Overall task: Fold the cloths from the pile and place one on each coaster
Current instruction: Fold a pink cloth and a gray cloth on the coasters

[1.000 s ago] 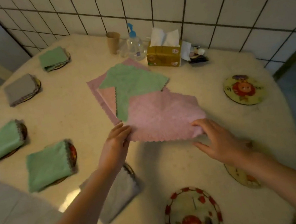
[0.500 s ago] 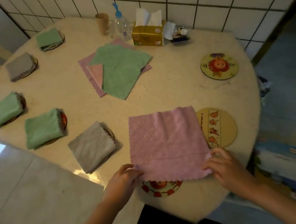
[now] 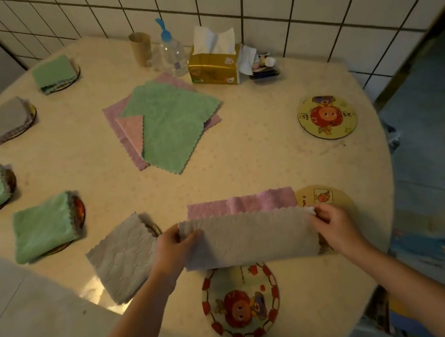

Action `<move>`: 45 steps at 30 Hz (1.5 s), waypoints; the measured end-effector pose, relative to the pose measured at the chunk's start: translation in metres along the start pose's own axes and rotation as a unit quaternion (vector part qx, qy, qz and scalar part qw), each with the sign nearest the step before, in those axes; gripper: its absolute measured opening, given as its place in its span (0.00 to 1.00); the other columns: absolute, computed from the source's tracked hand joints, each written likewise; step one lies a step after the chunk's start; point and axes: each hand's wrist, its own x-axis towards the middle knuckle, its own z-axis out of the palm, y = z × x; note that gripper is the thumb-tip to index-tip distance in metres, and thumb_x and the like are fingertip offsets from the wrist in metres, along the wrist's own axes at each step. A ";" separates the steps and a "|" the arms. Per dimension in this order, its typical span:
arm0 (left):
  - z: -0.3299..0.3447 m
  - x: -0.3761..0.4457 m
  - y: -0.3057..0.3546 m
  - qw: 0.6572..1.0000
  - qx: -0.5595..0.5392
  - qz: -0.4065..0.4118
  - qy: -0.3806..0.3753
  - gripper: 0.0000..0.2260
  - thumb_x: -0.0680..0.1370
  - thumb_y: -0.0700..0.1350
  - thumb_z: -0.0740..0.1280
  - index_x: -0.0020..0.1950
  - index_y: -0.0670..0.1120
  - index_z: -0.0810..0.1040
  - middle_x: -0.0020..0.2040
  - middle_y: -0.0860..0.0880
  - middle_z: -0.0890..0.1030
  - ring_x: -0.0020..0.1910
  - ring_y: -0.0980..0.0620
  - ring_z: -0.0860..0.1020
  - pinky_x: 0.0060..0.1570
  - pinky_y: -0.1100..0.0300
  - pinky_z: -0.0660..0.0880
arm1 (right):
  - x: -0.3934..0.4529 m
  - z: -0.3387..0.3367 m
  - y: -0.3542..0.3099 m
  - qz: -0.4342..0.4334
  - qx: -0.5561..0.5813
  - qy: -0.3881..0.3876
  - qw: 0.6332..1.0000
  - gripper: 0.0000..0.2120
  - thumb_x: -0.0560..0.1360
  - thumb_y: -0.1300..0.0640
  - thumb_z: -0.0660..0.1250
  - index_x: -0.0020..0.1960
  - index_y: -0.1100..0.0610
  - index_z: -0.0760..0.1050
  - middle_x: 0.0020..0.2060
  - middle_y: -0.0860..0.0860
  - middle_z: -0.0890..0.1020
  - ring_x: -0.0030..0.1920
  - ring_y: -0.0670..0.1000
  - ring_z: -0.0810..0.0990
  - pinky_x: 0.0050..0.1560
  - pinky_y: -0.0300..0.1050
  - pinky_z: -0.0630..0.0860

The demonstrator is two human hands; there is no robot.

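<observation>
Here the left hand [image 3: 174, 247] pinches the left corner of the pink cloth [image 3: 248, 237], thumb on top of the grey underside and fingers curled beneath the edge. Its forearm runs in from the lower left, the wrist nearly straight. The cloth is half turned over: the near flap, showing its grey back, is lifted and drawn towards the far edge, where a strip of the pink face still shows flat on the table [image 3: 258, 162]. It lies near the front of the table, between a folded grey cloth [image 3: 123, 258] on its left and a pale coaster [image 3: 325, 198] on its right, partly covered by the cloth's corner. Just in front of it sits a bare coaster with a red-checked rim [image 3: 241, 303]. The right hand [image 3: 333, 225] pinches the right corner in the same way, thumb and forefinger closed on the scalloped edge, the forearm coming in from the lower right. Both hands sit level, the flap stretched taut between them. Farther back, in the middle of the table, the pile [image 3: 167, 121] remains with a green cloth on top.
</observation>
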 end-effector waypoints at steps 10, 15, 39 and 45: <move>0.012 0.063 0.005 0.996 0.073 -0.037 0.032 0.06 0.77 0.47 0.68 0.46 0.45 0.80 0.41 0.44 0.82 0.44 0.43 0.80 0.47 0.45 0.77 | 0.065 0.012 -0.009 0.015 -0.073 0.006 0.997 0.04 0.76 0.59 0.66 0.43 0.53 0.77 0.39 0.49 0.82 0.43 0.51 0.81 0.45 0.55 0.79; 0.012 0.072 0.004 0.992 0.116 -0.027 0.040 0.07 0.76 0.48 0.68 0.43 0.46 0.79 0.38 0.46 0.81 0.41 0.44 0.78 0.40 0.49 0.76 | 0.073 0.013 -0.012 0.010 -0.100 0.012 0.995 0.02 0.76 0.58 0.65 0.46 0.56 0.76 0.38 0.48 0.81 0.44 0.52 0.81 0.46 0.53 0.78; -0.006 0.105 0.041 0.964 0.259 0.050 0.040 0.10 0.75 0.45 0.69 0.52 0.44 0.72 0.42 0.46 0.77 0.43 0.45 0.73 0.36 0.57 0.64 | 0.098 0.019 -0.029 0.002 -0.222 -0.025 0.975 0.06 0.78 0.54 0.62 0.51 0.57 0.70 0.40 0.52 0.79 0.35 0.48 0.76 0.30 0.41 0.71; 0.015 0.087 0.039 0.892 0.387 0.182 0.143 0.24 0.76 0.42 0.64 0.72 0.46 0.64 0.68 0.41 0.68 0.65 0.39 0.64 0.65 0.46 0.65 | 0.085 0.031 -0.044 -0.084 -0.279 0.056 0.955 0.13 0.78 0.62 0.60 0.62 0.57 0.68 0.56 0.53 0.73 0.46 0.48 0.75 0.38 0.39 0.73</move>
